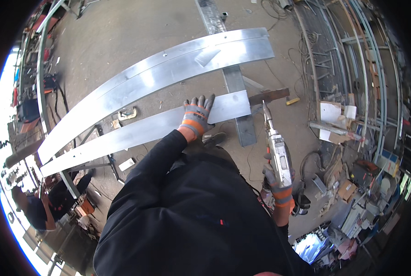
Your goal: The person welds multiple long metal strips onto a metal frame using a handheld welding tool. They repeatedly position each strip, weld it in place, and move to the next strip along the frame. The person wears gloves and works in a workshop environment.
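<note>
Silver strip (231, 106) under spread left grip (196, 115), right grip (279, 189) clasping tool (281, 154), gap to panel (147, 78) edge

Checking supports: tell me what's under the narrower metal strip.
A gray beam runs under the strip near its right end, a metal bar near its left; the covered crossings can't be seen.

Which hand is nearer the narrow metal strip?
Left. The left hand rests on the narrow metal strip; the right hand is off it, past its right end, gripping the power tool.
</note>
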{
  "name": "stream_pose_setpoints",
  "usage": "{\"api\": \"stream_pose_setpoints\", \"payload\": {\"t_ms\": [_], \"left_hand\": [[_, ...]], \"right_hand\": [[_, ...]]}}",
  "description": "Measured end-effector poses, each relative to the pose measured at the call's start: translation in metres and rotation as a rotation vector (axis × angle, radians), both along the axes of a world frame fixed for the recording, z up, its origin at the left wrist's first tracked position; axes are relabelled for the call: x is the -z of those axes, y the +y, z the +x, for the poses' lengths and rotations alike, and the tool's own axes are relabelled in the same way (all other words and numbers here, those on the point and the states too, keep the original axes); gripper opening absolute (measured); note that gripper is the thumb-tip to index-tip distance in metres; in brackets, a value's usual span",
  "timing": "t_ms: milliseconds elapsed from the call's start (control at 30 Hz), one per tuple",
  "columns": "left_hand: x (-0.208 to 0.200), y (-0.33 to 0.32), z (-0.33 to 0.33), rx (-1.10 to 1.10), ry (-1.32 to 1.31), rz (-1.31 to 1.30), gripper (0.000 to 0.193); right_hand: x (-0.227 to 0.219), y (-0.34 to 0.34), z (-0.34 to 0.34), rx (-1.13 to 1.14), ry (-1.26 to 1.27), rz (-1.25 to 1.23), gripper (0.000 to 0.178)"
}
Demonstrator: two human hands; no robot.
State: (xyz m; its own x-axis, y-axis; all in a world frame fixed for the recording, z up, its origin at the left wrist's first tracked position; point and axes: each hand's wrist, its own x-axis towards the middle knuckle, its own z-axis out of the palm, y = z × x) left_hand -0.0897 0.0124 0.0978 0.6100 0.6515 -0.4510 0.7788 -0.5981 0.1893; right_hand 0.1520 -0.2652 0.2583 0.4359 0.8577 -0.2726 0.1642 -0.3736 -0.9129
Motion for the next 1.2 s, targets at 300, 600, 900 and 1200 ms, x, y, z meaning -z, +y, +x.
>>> {"api": "stream_pose_setpoints", "payload": {"t_ms": [300, 600, 900, 1200], "left_hand": [[-0.005, 0.048, -0.012, -0.012, -0.09, -0.271, 0.125], [0.036, 0.073, -0.027, -0.179, -0.146, -0.461, 0.098], [0.025, 0.063, -0.019, -0.111, -0.163, -0.481, 0.109], [0.025, 0.058, -0.018, -0.151, -0.167, -0.449, 0.107]], "right_hand": [[-0.022, 0.023, -0.01, -0.095, -0.145, -0.123, 0.078], [-0.001, 0.042, -0.016, -0.084, -0.175, -0.035, 0.06], [0.024, 0.045, 0.015, -0.134, -0.08, -0.101, 0.061], [0.024, 0.04, 0.041, -0.197, -0.052, -0.061, 0.062]]}}
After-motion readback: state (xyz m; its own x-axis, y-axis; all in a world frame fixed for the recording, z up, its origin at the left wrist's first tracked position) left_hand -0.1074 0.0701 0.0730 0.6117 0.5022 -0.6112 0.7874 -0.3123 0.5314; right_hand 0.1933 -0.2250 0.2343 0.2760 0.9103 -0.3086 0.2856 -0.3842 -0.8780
